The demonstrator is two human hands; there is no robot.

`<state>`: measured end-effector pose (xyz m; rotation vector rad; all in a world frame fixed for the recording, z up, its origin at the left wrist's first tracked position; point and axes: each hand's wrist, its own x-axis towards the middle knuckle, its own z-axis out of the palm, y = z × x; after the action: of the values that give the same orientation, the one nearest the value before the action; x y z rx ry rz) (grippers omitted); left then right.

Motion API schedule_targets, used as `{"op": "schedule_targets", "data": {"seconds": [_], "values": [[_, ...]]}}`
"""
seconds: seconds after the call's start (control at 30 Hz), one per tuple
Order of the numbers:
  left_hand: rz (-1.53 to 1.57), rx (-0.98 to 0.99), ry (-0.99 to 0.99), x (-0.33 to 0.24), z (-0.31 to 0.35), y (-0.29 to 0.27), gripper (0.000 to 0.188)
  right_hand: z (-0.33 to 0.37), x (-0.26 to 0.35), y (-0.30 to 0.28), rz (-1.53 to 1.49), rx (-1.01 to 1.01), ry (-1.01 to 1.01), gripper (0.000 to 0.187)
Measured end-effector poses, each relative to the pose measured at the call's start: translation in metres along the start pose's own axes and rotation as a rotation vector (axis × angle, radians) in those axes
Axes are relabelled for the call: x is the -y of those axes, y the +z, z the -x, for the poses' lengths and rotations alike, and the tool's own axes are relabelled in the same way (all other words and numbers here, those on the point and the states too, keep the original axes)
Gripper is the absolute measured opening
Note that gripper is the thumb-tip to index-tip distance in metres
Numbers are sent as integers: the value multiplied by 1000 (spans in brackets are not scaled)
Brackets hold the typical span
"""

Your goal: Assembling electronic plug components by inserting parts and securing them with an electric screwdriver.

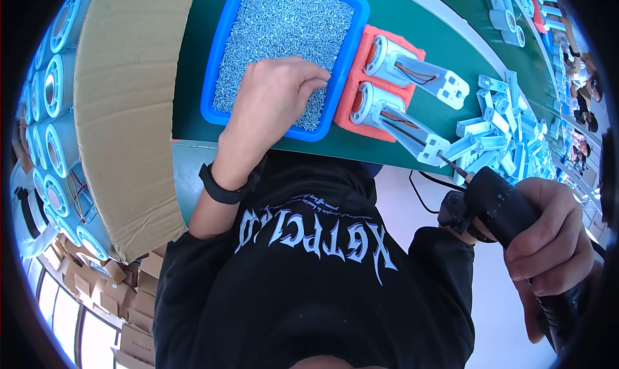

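My left hand (277, 95) is over a blue tray (209, 92) filled with small silvery screws (284, 30). Its thumb and fingertips are pinched together near the tray's right rim; whatever they hold is too small to make out. In my right hand (554, 240) is a black electric screwdriver (500, 204), its long bit pointing up and left. The bit's tip is at the end of the nearer white motor housing (393, 124), apparently touching it. A second white motor housing (409, 72) lies beyond. Both rest in a red-orange foam holder (380, 132), with coloured wires showing along their arms.
Loose white plastic parts (493, 130) are heaped on the green table (425, 21) at the right. A cardboard sheet (132, 111) stands at the left beside stacked white round housings (59, 143). Cardboard boxes (138, 317) lie lower left. Other people (583, 121) are at the far right.
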<state>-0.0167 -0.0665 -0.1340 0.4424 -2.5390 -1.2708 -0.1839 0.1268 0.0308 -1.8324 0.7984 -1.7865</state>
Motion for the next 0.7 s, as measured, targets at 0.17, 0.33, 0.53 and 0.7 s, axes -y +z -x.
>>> {"op": "schedule_targets", "data": {"seconds": [0.17,0.33,0.53,0.7], "values": [[246,-60,107,-15,-3,12,8,-7,-6,3,-46,39,-12,47],[428,-38,239,-20,-5,35,11,-10,-5,6,-25,43,32,44],[666,-9,27,-30,0,47,15,-9,-14,10,-80,39,3,41],[616,-29,103,-23,0,51,17,-2,-15,5,-117,17,-23,40]]}}
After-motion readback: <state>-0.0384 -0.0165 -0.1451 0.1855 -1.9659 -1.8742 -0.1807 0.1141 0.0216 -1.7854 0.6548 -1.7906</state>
